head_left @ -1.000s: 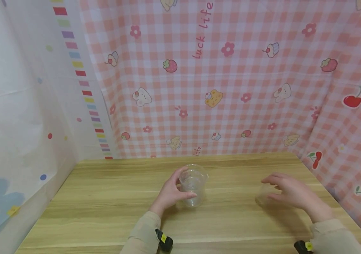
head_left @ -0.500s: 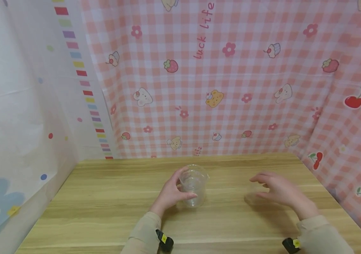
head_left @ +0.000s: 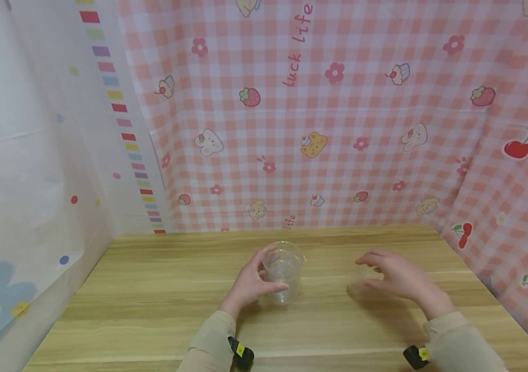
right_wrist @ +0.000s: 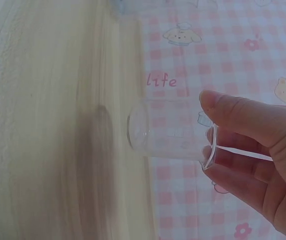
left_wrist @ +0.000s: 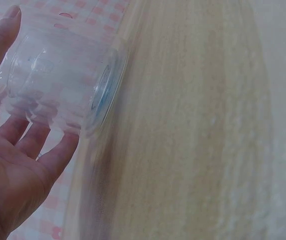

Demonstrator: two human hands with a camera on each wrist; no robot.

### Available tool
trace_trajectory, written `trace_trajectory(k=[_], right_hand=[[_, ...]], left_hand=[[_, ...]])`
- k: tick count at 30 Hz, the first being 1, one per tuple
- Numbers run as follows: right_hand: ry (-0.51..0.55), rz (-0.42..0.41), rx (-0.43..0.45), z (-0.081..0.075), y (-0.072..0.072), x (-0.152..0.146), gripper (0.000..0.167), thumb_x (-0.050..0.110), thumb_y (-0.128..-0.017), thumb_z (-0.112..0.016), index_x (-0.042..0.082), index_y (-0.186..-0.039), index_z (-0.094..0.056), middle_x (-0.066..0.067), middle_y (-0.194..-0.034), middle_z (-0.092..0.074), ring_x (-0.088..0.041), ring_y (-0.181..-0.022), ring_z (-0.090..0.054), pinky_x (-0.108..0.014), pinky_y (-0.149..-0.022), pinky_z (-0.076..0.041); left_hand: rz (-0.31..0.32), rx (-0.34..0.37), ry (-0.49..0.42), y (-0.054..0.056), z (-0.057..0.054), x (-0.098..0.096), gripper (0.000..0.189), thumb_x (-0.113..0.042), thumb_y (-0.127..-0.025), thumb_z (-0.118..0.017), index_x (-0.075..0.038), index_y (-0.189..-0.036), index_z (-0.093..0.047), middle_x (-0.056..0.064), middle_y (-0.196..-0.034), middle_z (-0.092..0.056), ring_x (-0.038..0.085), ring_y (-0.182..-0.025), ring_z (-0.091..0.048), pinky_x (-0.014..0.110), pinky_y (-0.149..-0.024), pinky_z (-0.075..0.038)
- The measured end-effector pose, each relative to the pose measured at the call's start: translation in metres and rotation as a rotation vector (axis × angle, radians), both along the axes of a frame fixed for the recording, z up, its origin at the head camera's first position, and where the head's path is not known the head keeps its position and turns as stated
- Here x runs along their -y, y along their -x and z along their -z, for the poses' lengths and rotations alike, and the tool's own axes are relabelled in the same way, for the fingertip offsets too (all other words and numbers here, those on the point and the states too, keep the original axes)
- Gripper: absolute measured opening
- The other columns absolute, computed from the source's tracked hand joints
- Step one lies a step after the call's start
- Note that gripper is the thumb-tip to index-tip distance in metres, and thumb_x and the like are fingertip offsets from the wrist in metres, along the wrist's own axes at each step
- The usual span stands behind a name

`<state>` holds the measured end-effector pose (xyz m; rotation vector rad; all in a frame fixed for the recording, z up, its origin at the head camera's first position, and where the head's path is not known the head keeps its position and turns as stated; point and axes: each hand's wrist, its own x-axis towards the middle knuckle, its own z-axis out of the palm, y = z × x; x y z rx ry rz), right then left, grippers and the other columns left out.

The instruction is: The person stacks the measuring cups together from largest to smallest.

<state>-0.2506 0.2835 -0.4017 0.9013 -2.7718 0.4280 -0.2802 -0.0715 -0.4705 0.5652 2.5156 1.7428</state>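
My left hand (head_left: 247,284) grips the side of a clear beaker (head_left: 292,274), thumb across the near side and fingers behind. The beaker stands upright on the table, and inner outlines in the left wrist view suggest another clear vessel nested in it. To the right, my right hand (head_left: 396,274) holds a smaller clear beaker (right_wrist: 168,130) by its rim, thumb on one side and fingers on the other. This small beaker is upright, its base close over the table with a shadow below. A gap separates the two beakers in the head view.
The wood-grain table (head_left: 161,310) runs back to a pink checked cloth (head_left: 227,119) hanging behind and to the right. A white patterned sheet (head_left: 36,170) hangs on the left. Dark devices with yellow marks are strapped to both wrists.
My right hand has moved left with the small beaker, closer to the larger one. The left hand and its beaker have stayed in place.
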Motion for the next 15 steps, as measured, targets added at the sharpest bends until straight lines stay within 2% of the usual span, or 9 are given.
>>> trace_trajectory(k=[7, 15], right_hand=[[0.016, -0.004, 0.012, -0.003, 0.001, 0.007, 0.038, 0.018, -0.081, -0.082, 0.008, -0.116, -0.069, -0.009, -0.114, -0.066, -0.027, -0.093, -0.068, -0.041, -0.075, -0.058], [0.019, 0.004, 0.003, -0.006, 0.002, 0.015, 0.040, 0.020, -0.082, -0.082, 0.010, -0.118, -0.069, -0.008, -0.116, -0.067, -0.024, -0.093, -0.068, -0.040, -0.076, -0.058]], left_hand=[[0.002, -0.005, -0.006, 0.000, 0.000, 0.000, 0.096, -0.027, -0.070, -0.092, -0.030, -0.150, -0.039, 0.010, -0.148, -0.044, 0.034, -0.127, -0.050, 0.050, -0.101, -0.047], [0.006, -0.007, -0.013, 0.000, 0.000, 0.000, 0.097, -0.026, -0.069, -0.092, -0.029, -0.150, -0.039, 0.011, -0.148, -0.045, 0.034, -0.127, -0.051, 0.049, -0.101, -0.047]])
